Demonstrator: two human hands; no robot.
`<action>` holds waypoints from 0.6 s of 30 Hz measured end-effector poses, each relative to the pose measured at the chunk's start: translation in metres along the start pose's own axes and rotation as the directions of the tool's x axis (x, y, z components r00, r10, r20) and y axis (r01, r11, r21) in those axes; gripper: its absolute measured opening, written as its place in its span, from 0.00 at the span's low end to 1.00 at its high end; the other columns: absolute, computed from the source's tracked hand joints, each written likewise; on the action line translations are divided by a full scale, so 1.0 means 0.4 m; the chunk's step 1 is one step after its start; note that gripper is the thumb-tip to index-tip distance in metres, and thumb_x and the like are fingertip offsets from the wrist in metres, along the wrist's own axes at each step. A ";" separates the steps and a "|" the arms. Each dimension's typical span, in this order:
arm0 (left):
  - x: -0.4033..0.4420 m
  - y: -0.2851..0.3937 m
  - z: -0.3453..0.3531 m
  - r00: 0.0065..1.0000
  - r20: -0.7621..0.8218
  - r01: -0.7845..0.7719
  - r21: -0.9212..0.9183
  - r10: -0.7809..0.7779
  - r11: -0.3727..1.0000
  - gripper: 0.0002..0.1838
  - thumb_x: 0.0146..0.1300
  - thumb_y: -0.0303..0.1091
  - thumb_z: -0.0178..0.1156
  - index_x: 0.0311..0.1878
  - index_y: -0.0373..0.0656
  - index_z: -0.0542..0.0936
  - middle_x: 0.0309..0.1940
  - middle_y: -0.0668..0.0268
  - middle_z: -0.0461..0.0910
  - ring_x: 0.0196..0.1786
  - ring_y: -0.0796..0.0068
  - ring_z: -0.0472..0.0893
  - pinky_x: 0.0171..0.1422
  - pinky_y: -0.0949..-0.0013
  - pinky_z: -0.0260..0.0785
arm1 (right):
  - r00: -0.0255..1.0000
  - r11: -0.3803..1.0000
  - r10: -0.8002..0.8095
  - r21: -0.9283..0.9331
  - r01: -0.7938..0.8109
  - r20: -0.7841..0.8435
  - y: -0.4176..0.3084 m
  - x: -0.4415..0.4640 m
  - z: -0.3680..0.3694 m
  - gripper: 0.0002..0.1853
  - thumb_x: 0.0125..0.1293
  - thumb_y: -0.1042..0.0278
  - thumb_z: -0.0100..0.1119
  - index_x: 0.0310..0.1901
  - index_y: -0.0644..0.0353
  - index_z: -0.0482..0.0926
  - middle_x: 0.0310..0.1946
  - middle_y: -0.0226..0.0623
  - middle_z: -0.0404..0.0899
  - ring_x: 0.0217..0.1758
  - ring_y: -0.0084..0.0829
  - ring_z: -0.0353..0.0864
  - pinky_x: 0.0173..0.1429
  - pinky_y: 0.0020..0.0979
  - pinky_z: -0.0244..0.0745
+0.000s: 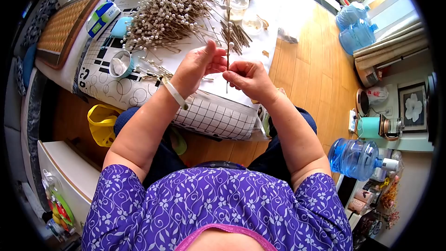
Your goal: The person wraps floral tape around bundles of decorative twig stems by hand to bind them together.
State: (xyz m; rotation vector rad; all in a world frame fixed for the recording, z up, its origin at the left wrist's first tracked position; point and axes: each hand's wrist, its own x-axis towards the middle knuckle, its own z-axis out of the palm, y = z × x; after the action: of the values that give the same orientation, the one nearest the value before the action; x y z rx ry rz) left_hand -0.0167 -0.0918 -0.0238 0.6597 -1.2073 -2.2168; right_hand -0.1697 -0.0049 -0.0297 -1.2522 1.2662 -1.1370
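My right hand is closed in a pinch on a thin brown twig, which stands upright over the front of the table. A small white bud shows beside the twig, just above my fingers. Close on the twig's left side, my left hand has its thumb raised and its fingers apart; I see nothing held in it. Beyond my hands spreads a big pile of twigs with white buds. Short bare sticks lie just past the twig, and a few budded stems rest left of my left wrist.
Two clear plastic tubs stand at the back right of the table. On the left are a small bowl, a blue box and a tissue pack. A yellow bag sits below the table edge.
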 end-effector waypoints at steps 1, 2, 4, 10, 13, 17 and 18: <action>0.001 -0.004 -0.005 1.000 0.000 0.001 0.001 -0.001 1.000 0.15 0.57 0.41 0.59 0.38 0.37 0.76 0.34 0.64 0.77 0.38 0.78 0.76 0.47 0.74 0.67 | 1.000 1.000 0.011 0.006 -0.011 -0.005 -0.001 -0.001 -0.001 0.07 0.57 0.70 0.58 0.27 0.64 0.76 0.19 0.25 0.73 0.22 0.14 0.70 0.26 0.17 0.66; 0.002 -0.010 -0.010 0.998 0.061 0.008 0.041 -0.011 0.999 0.16 0.57 0.41 0.58 0.39 0.36 0.77 0.37 0.63 0.77 0.40 0.77 0.76 0.48 0.73 0.67 | 1.000 1.000 0.011 0.008 -0.011 -0.006 0.003 0.000 -0.001 0.07 0.57 0.70 0.58 0.27 0.64 0.76 0.19 0.25 0.73 0.22 0.14 0.70 0.26 0.17 0.66; 0.002 -0.022 0.002 0.982 0.143 -0.155 0.218 0.126 0.963 0.14 0.58 0.37 0.58 0.38 0.34 0.77 0.38 0.61 0.78 0.40 0.77 0.76 0.47 0.72 0.69 | 1.000 0.998 -0.024 0.065 0.023 0.012 0.012 0.003 -0.001 0.08 0.57 0.69 0.58 0.26 0.64 0.76 0.18 0.25 0.73 0.21 0.14 0.70 0.26 0.17 0.66; 0.011 -0.048 -0.007 0.977 0.014 -0.211 0.232 0.214 0.950 0.08 0.55 0.30 0.60 0.34 0.34 0.79 0.25 0.67 0.79 0.28 0.85 0.74 0.32 0.81 0.67 | 0.995 0.990 0.061 -0.126 -0.070 -0.074 0.002 0.005 0.005 0.07 0.58 0.70 0.58 0.26 0.64 0.77 0.17 0.25 0.73 0.21 0.14 0.70 0.25 0.17 0.66; 0.016 -0.049 -0.013 0.958 -0.034 -0.265 0.279 0.286 0.923 0.07 0.53 0.30 0.63 0.29 0.36 0.79 0.22 0.68 0.78 0.24 0.87 0.73 0.27 0.82 0.65 | 0.998 0.999 -0.019 -0.031 0.017 -0.064 0.005 0.003 0.018 0.06 0.58 0.72 0.57 0.28 0.66 0.78 0.17 0.25 0.73 0.21 0.13 0.69 0.25 0.17 0.65; 0.014 -0.040 -0.013 0.967 -0.031 -0.233 0.277 0.251 0.932 0.04 0.53 0.26 0.62 0.29 0.36 0.78 0.26 0.67 0.78 0.29 0.83 0.75 0.35 0.80 0.68 | 0.986 0.974 -0.148 -0.183 0.132 -0.076 0.012 0.005 0.018 0.06 0.58 0.72 0.56 0.29 0.67 0.78 0.17 0.25 0.73 0.21 0.13 0.68 0.25 0.17 0.65; 0.013 -0.038 -0.009 0.969 -0.036 -0.227 0.260 0.244 0.939 0.04 0.53 0.26 0.62 0.29 0.37 0.78 0.25 0.67 0.78 0.29 0.84 0.75 0.35 0.80 0.68 | 0.985 0.959 -0.157 -0.248 0.134 -0.076 0.000 0.001 0.019 0.06 0.58 0.72 0.57 0.29 0.67 0.78 0.17 0.25 0.73 0.21 0.13 0.68 0.25 0.17 0.65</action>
State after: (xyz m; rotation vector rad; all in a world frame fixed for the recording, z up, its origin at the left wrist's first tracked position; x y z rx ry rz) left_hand -0.0216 -0.0905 -0.0396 0.6451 -1.4691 -1.8463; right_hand -0.1620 -0.0050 -0.0304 -1.5087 1.4366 -1.1838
